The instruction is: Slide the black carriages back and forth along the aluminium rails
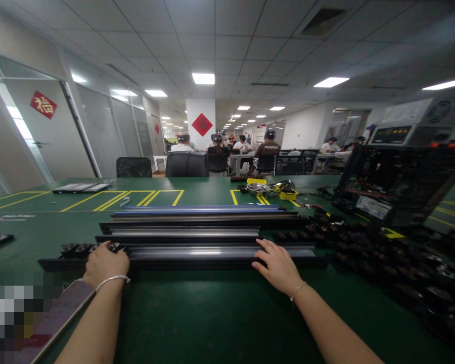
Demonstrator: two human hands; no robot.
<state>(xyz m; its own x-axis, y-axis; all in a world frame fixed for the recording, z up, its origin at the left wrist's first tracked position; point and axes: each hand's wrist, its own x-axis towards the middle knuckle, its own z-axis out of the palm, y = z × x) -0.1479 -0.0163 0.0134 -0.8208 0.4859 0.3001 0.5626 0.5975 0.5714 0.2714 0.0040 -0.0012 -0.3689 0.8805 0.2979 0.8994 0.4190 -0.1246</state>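
Closest to me, a long black rail with a shiny silver strip (212,251) lies across the green table. Over its left part, my left hand (106,265) has its fingers bent round a small black part, mostly hidden by the hand. Several small black parts with metal bits (76,249) sit in a row beside those fingers. Toward the rail's right end rests my right hand (276,265), its fingers spread and touching the rail's edge, with nothing seen in them. Behind lie more long rails (185,232), roughly parallel, one with a blue edge (200,208).
Many small black parts (394,268) are heaped on the right. Beyond them stands an open black equipment case (394,182). A metal bowl (258,188) and a yellow-and-black cabled item (286,190) are farther back. Flat panels (81,187) lie at far left. Other people sit in the background.
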